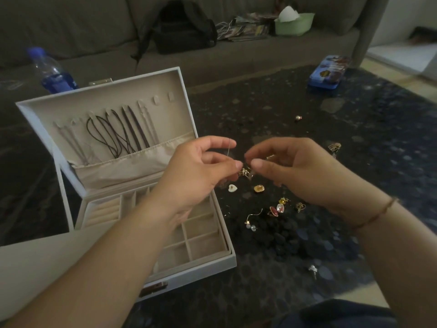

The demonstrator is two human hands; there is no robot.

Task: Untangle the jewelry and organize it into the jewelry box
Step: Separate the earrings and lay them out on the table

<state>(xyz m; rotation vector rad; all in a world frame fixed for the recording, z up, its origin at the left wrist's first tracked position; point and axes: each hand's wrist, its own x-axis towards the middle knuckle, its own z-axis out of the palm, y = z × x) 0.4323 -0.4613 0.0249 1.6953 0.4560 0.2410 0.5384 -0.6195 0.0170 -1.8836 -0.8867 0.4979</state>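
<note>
A white jewelry box stands open at the left of the dark table, with several cords hanging in its lid and beige compartments in its base. My left hand pinches a thin silver chain above the box's right edge. My right hand pinches the same chain close by, and a small gold tangle dangles between the two. Loose pieces lie on the table below: a white heart pendant, a gold shell, a red oval charm and a star chain.
A blue-capped water bottle stands behind the box. A blue tin lies at the far right of the table. A small bead, a gold clip and a silver earring lie scattered. A sofa with a black bag is behind.
</note>
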